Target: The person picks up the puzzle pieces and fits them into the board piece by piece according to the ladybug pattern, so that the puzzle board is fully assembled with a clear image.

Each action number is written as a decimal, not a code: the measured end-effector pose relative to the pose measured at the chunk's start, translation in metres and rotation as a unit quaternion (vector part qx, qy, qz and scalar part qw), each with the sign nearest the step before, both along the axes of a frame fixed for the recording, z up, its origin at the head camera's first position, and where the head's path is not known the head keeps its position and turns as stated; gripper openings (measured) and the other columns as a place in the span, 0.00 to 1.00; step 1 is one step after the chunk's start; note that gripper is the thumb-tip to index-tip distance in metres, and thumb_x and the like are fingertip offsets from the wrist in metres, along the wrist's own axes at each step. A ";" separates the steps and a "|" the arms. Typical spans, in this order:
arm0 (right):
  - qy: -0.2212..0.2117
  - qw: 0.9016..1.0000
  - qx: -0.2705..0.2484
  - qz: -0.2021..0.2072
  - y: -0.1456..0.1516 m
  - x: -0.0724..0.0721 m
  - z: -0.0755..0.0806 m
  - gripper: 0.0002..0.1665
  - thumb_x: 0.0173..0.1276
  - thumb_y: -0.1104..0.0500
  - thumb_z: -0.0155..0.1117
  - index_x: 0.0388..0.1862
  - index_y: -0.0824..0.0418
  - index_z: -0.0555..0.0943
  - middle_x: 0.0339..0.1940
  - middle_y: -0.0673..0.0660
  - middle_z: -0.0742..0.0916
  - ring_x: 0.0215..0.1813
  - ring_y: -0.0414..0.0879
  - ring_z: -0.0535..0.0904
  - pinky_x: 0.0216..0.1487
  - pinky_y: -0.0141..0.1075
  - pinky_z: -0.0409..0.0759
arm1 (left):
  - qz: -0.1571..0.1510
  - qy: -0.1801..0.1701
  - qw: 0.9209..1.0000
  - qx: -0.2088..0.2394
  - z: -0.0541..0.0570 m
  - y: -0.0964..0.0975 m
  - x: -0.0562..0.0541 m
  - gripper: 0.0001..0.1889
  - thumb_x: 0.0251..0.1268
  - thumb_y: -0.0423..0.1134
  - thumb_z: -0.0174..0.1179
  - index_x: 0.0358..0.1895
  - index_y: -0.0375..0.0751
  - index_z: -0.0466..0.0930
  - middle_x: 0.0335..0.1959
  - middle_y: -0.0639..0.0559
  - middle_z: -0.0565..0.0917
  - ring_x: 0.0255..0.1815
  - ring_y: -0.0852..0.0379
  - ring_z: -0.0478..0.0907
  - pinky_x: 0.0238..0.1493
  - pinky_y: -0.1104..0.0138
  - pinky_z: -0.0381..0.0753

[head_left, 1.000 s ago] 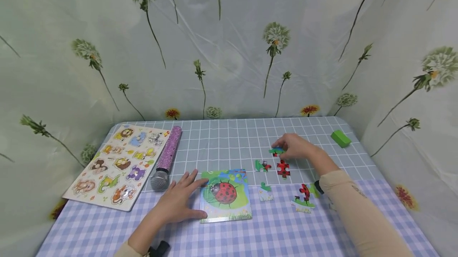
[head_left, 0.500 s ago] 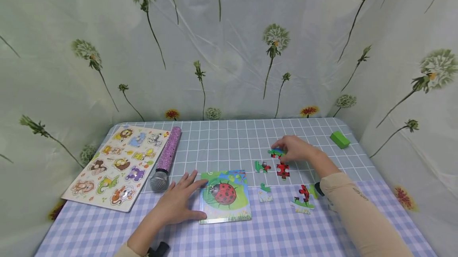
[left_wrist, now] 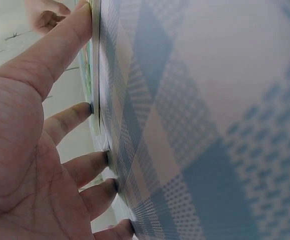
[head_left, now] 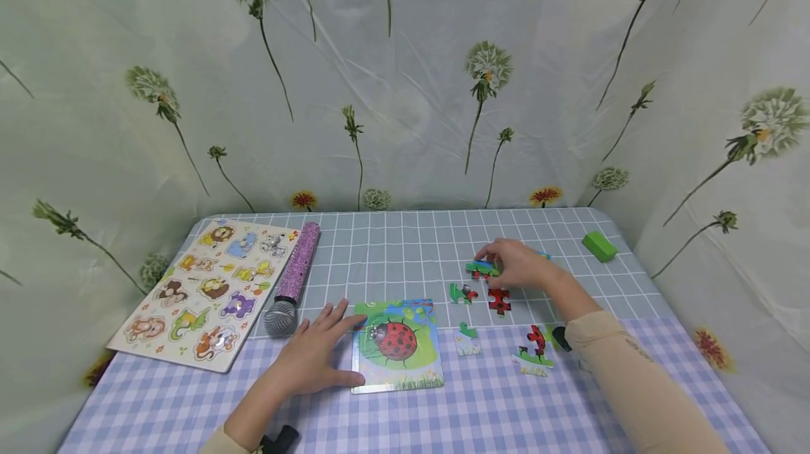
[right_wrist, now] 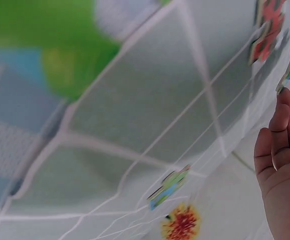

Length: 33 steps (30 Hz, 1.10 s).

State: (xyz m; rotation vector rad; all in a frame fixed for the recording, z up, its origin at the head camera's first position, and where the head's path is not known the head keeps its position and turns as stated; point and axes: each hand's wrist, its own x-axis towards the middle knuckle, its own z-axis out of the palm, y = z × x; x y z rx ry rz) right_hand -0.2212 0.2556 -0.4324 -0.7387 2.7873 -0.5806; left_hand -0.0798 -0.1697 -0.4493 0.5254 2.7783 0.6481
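My left hand [head_left: 316, 357] rests at the left side of a square ladybug puzzle board [head_left: 405, 359], its fingers spread, thumb and index finger at the edge. In the left wrist view, that thumb [left_wrist: 44, 55] lies straight against the board's rim. Farther right, my right hand [head_left: 517, 264] pinches a blue, green and red jigsaw piece [head_left: 481, 268] between thumb and fingers, low over the grey mat. Just in front of it lie a red jigsaw piece [head_left: 499, 302] and a green one with part of the ladybug's head [head_left: 462, 293].
Nearer lie a grassy jigsaw piece [head_left: 468, 341] and red-and-green pieces [head_left: 534, 352]. Another blue-green piece [right_wrist: 169, 189] shows beyond my right hand. A green block [head_left: 598, 246] sits at the far right. At left are a pink microphone [head_left: 299, 264] and an animal puzzle board [head_left: 205, 292].
My right hand has shifted slightly left with the jigsaw piece, which now sits closer above the green head piece. A bit of another blue piece now shows behind that hand. My left hand stays put.
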 end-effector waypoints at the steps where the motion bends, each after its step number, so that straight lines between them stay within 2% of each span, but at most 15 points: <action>1: -0.001 1.000 -0.002 0.000 -0.002 0.001 0.001 0.29 0.57 0.58 0.78 0.60 0.59 0.87 0.48 0.55 0.88 0.45 0.46 0.78 0.48 0.42 0.81 | 0.000 0.000 1.000 0.000 0.000 0.000 0.000 0.55 0.46 0.66 0.82 0.81 0.55 0.70 0.88 0.37 0.59 0.87 0.27 0.55 0.78 0.22 0.53; 11: 0.000 0.999 -0.034 0.042 -0.032 0.010 0.006 0.28 0.58 0.59 0.76 0.60 0.57 0.86 0.48 0.54 0.88 0.47 0.46 0.79 0.50 0.41 0.81 | 0.004 -0.002 1.000 0.000 0.000 0.000 -0.001 0.55 0.46 0.66 0.82 0.81 0.55 0.70 0.88 0.38 0.59 0.87 0.29 0.55 0.79 0.22 0.53; 20: 0.014 0.996 -0.035 0.086 -0.058 0.018 0.005 0.27 0.58 0.59 0.77 0.59 0.57 0.87 0.48 0.51 0.88 0.48 0.44 0.80 0.52 0.41 0.83 | 0.007 -0.003 1.000 0.003 -0.001 0.000 0.000 0.55 0.46 0.66 0.83 0.81 0.55 0.70 0.88 0.38 0.59 0.87 0.29 0.55 0.79 0.22 0.53; 27: 0.008 0.992 -0.034 0.119 -0.076 0.026 0.010 0.27 0.58 0.58 0.77 0.59 0.56 0.88 0.49 0.51 0.88 0.50 0.44 0.81 0.52 0.38 0.82 | 0.010 -0.010 1.000 0.005 -0.001 0.000 0.000 0.55 0.46 0.65 0.83 0.81 0.55 0.70 0.88 0.39 0.59 0.88 0.30 0.55 0.80 0.22 0.52; 33: 0.000 0.990 -0.033 0.134 -0.088 0.030 0.007 0.28 0.58 0.58 0.77 0.60 0.56 0.88 0.49 0.51 0.88 0.50 0.44 0.82 0.50 0.36 0.82 | 0.007 -0.007 1.000 0.004 0.000 0.000 0.000 0.55 0.46 0.65 0.83 0.81 0.55 0.70 0.88 0.38 0.59 0.88 0.29 0.55 0.79 0.22 0.53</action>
